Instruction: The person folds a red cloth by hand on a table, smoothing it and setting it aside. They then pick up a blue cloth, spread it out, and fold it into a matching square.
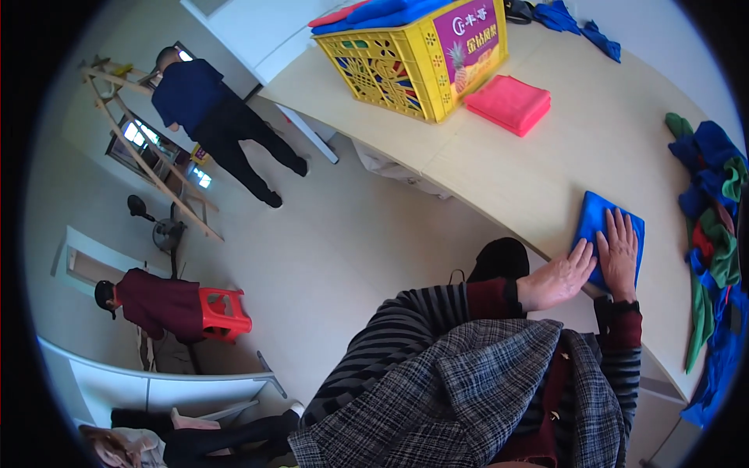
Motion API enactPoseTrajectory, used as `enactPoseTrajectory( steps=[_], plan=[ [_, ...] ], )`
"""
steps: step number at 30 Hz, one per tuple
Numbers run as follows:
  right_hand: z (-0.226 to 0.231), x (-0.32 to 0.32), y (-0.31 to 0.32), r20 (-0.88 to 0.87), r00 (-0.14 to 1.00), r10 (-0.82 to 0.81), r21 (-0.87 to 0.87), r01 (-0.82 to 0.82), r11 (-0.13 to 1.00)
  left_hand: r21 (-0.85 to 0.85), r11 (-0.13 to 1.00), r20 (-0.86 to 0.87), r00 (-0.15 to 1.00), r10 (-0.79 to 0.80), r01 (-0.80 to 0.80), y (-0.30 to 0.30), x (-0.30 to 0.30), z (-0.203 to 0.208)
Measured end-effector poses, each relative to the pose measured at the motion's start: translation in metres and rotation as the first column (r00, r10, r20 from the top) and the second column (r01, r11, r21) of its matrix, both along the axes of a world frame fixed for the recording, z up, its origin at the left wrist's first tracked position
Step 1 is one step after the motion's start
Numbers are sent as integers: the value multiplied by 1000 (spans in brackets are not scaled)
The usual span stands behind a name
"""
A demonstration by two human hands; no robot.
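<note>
A folded blue cloth (591, 212) lies flat near the front edge of the pale table. My right hand (619, 253) rests on top of it, fingers stretched out and slightly spread. Beside it my left hand (558, 279) reaches over the table edge, its straight fingers touching the cloth's left side. Neither hand grips anything. Farther along the table, a stack of folded pink cloths (511, 103) sits against a yellow plastic crate (421, 74), which has more folded blue cloths (382, 13) on top.
A heap of loose blue, green and red cloths (714, 207) lies along the table's right side. Blue pieces (558, 17) lie at the far end. Other people are at left: one standing (211, 109), one on a red stool (226, 313), one at the lower edge (226, 446). A wooden frame (148, 156) stands behind.
</note>
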State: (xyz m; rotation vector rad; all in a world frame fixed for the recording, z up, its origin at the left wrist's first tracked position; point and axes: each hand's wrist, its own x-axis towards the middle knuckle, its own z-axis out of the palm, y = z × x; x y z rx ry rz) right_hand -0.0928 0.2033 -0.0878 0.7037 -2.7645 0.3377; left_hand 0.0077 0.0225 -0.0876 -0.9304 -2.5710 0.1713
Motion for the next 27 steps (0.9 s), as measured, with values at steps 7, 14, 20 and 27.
enactPoseTrajectory(
  steps=[7,14,20,27],
  plan=[
    [-3,0,29,28,991,-134,10,133,991,2,1000,0,1000,-24,24,2,-3,3],
    [7,14,56,139,958,-251,-58,261,964,-30,999,-31,999,8,-9,13,-3,-11],
    [30,34,31,60,989,-138,-150,145,978,-73,997,-16,999,39,-40,17,-6,-13],
    [24,38,14,157,987,-43,-188,72,979,-52,997,169,983,72,-64,20,-5,2]
  ],
)
